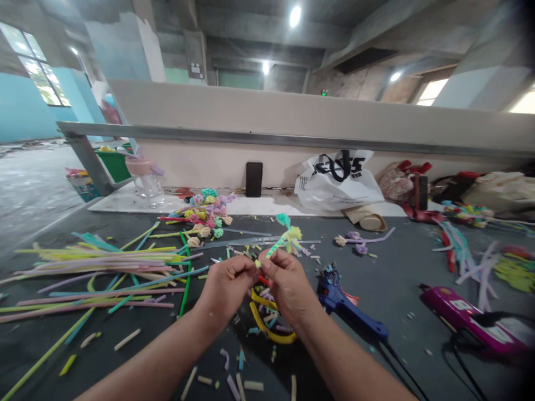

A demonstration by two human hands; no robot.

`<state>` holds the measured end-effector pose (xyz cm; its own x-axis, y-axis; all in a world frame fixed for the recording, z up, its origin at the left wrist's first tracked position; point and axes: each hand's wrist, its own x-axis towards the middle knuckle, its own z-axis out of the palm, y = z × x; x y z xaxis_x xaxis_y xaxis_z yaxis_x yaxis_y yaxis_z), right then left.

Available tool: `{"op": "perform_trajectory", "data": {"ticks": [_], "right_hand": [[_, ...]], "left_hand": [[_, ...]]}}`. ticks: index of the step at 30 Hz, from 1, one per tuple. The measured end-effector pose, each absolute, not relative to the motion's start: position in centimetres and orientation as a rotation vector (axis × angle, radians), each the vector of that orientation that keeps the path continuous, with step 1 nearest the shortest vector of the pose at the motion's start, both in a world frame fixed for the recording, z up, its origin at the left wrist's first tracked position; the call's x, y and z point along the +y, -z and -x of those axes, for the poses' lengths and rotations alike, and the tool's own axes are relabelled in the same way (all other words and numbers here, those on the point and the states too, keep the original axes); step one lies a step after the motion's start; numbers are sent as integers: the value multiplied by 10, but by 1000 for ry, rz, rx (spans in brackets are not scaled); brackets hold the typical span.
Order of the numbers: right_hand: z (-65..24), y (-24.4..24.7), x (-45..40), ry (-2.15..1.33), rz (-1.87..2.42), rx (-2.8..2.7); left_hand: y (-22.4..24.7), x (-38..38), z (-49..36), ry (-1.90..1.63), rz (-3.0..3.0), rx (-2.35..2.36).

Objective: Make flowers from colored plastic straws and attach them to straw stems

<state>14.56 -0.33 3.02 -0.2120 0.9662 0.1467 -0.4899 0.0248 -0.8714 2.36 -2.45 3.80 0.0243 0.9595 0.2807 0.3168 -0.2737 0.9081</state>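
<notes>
In front of my chest, both hands meet around a small chenille-stem flower [291, 235] with a teal tuft, a pale yellow tuft and a twisted green-and-yellow stem. My right hand [291, 284] pinches that stem between thumb and fingers. At the stem's lower end, the fingertips of my left hand [229, 285] are pinched together on a pale yellow bit [258, 263]. Just below the hands lies a yellow curved band [271, 334], partly covered by my right hand, with cut chenille scraps inside it. A blue glue gun [355, 313] rests right of my right hand.
Loose chenille stems [104, 273] spread across the left side. Finished tufted flowers [209, 214] are heaped behind them. A phone [254, 179] leans against the back panel, near a white bag [340, 181]. At right lies a magenta corded device [472, 320]. Scraps litter the dark tabletop.
</notes>
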Motion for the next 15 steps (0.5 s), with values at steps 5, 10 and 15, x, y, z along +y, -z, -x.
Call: {"op": "perform_trajectory", "data": {"ticks": [5,10,15], "right_hand": [[-148,-26,-5,-1317,789,-1141],[-155,-29,-2,-963,925,-1381],[-158,-27,4,-797,992,-1489]], "left_hand": [[-48,-35,-35,-1143,-1354,1182],[-53,-40,-34,-1082,-1543,1251],[-55,-36,-28,-1027,-1597,1219]]}}
